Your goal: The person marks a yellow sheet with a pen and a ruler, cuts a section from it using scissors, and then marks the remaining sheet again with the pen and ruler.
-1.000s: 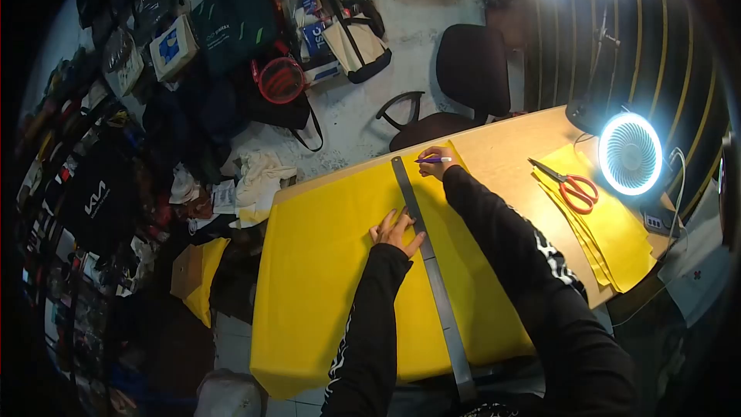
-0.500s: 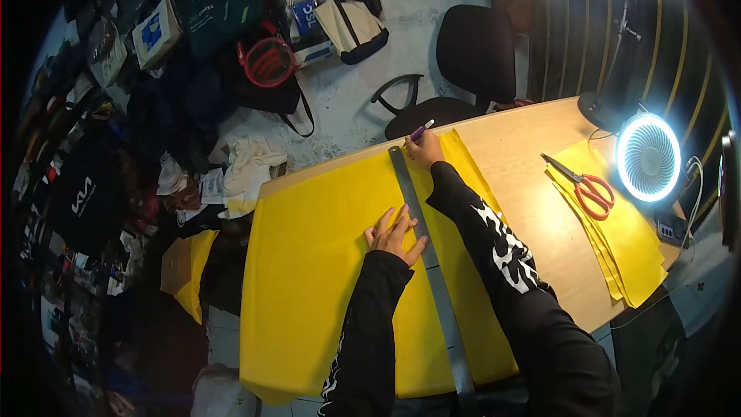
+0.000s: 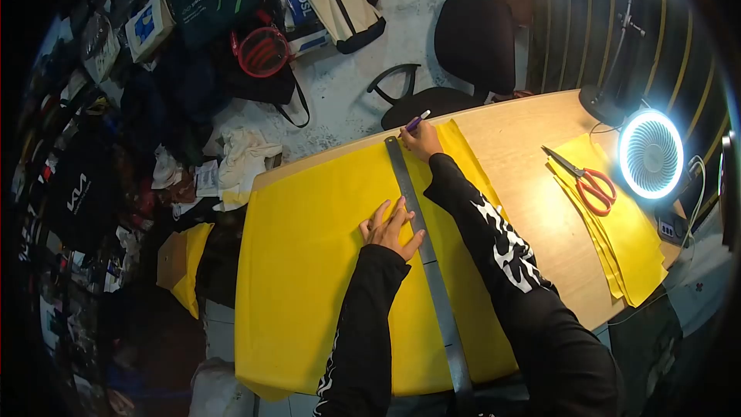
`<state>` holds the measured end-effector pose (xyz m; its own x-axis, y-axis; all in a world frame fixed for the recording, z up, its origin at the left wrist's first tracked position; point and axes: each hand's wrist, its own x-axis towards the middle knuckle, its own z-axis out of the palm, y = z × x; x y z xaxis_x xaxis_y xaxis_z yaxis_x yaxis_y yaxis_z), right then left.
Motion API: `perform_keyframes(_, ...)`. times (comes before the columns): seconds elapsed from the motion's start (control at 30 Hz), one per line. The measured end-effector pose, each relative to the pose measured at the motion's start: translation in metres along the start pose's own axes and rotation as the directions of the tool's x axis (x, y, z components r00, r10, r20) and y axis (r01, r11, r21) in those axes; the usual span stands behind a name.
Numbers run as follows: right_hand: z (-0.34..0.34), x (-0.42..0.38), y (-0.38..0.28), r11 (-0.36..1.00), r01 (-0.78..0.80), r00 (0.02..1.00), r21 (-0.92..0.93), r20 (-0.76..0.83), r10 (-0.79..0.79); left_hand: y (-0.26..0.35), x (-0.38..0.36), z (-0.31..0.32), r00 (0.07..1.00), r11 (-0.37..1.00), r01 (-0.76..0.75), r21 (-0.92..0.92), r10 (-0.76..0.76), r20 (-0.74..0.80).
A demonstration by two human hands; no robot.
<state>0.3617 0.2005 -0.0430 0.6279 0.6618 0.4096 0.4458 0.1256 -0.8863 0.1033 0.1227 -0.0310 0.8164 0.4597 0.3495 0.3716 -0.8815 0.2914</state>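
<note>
A large yellow sheet covers much of the wooden table, with a long metal ruler lying lengthwise across it. My left hand rests with fingers spread on the sheet and the ruler's edge. Near the ruler's far end, my right hand grips a purple pen with a white end. The pen's tip is too small to make out against the sheet. Black sleeves cover both forearms, and the right one lies over part of the sheet's right side.
Red-handled scissors lie on stacked yellow pieces at the right of the table. Beside them stand a round lit fan and a desk lamp. A black chair is beyond the far edge; bags crowd the floor.
My right hand with the pen has shifted slightly left, closer to the ruler's far end. The left hand stays spread on the ruler and sheet. The whole view has moved a little.
</note>
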Motion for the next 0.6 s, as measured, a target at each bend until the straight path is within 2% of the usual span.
perform_keyframes(0.03,0.0,0.0,0.0,1.0,0.008,1.0,-0.01,-0.003,-0.008,0.001,0.0,-0.001,1.0,0.999,0.011,-0.04,-0.011,0.005)
perform_keyframes(0.13,0.002,0.002,0.006,0.999,0.043,0.999,-0.025,-0.019,-0.043,-0.002,0.0,0.002,1.0,0.998,-0.017,0.067,0.017,0.005)
perform_keyframes(0.23,0.003,0.003,0.008,0.998,0.056,0.998,-0.043,-0.026,-0.057,-0.003,0.0,0.004,1.0,0.996,-0.026,0.083,0.027,-0.007)
perform_keyframes(0.47,0.002,0.002,0.006,1.0,0.009,1.0,-0.004,-0.008,-0.009,-0.001,0.001,0.001,1.0,1.0,0.007,0.028,-0.008,0.026)
perform_keyframes(0.6,0.005,0.005,0.013,0.998,0.049,0.998,-0.035,-0.035,-0.051,-0.001,0.001,0.002,1.0,1.0,0.01,0.026,-0.01,0.028)
